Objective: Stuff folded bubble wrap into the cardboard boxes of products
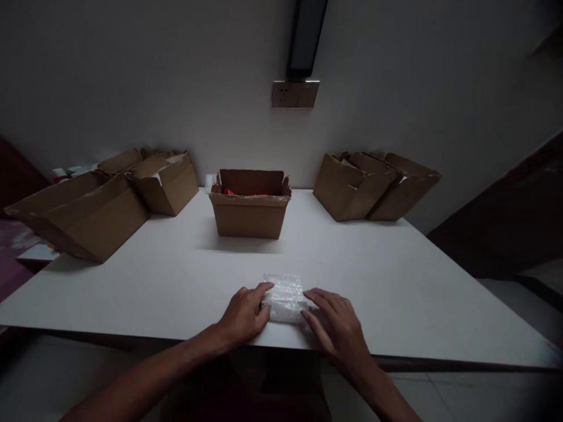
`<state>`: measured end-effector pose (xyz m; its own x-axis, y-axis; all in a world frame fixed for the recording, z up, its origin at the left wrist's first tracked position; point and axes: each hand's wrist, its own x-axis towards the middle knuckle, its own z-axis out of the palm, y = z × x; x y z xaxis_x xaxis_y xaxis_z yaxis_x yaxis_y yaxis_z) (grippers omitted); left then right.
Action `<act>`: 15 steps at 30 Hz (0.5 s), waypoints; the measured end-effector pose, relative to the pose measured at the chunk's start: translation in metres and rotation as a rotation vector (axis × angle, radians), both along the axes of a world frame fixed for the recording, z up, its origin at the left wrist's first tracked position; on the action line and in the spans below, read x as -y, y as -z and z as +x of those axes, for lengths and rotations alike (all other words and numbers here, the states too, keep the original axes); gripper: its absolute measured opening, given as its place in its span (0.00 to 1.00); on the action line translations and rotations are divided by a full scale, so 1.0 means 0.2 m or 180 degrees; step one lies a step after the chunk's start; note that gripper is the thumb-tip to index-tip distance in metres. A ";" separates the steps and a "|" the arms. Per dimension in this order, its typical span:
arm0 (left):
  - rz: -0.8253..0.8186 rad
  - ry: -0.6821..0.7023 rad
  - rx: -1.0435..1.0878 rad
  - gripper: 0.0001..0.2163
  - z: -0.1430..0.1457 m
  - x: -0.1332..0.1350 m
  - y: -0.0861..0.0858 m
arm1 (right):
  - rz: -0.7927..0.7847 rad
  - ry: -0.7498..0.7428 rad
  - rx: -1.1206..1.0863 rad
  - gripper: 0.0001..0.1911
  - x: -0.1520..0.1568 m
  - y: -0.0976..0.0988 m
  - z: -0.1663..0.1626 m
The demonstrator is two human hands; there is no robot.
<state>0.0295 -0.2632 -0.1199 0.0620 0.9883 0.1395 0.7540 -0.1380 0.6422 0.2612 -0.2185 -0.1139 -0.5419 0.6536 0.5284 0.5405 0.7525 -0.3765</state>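
My two bare hands are at the lower middle of the frame, close to the front edge of the white table (373, 269), with the bubble-wrapped packet (284, 298) lying flat between them. My left hand (245, 310) has its thumb and forefinger spread along the packet's left end; my right hand (336, 319) sets its fingertips and thumb against the right end. Both sets of fingers are loosely bent, and I cannot tell whether either is pinched tight on the wrap or merely resting there. I judge the packet light, with a soft, springy skin that gives under pressure; what lies inside is hidden, so I would treat it as breakable. The glossy film may slide a little under dry fingers, and a hard squeeze could pop the bubbles. The two short ends look the best places to hold, thumbs low and fingers over the top, pressing evenly. Farther off, at the centre of the frame, stands an uncovered cardboard box (250, 218) with something red (231, 192) inside; more boxes stand at the left (101, 220) and the upper right (341, 190), and a socket plate (294, 94) is on the wall beyond.
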 end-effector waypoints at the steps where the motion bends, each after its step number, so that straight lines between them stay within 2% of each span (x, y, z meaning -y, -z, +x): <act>1: -0.0075 -0.0073 -0.0075 0.21 0.00 -0.03 0.00 | 0.0263 0.0013 0.0092 0.14 0.01 0.00 0.00; 3: -0.0056 -0.0127 -0.0170 0.20 0.00 -0.08 -0.01 | 0.0553 -0.0151 0.0447 0.14 0.00 0.01 -0.03; 5: 0.0073 -0.0175 -0.0210 0.19 0.00 -0.09 -0.01 | 0.0635 -0.0328 0.0736 0.13 -0.02 0.03 -0.06; 8: 0.0105 -0.0430 0.0281 0.21 0.00 -0.03 -0.02 | 0.0496 -0.0333 0.0634 0.14 -0.09 0.07 -0.10; 11: -0.0291 -0.0670 0.1724 0.27 0.02 0.08 -0.02 | -0.0168 -0.0188 -0.0019 0.12 -0.11 0.07 -0.13; 13: -0.0626 -0.0652 0.2710 0.32 0.04 0.12 -0.01 | -0.0964 -0.0239 -0.0425 0.12 -0.08 0.05 -0.15; 15: -0.0814 -0.0654 0.3348 0.36 0.06 0.11 -0.01 | -0.1779 -0.0436 -0.0556 0.15 -0.05 0.03 -0.16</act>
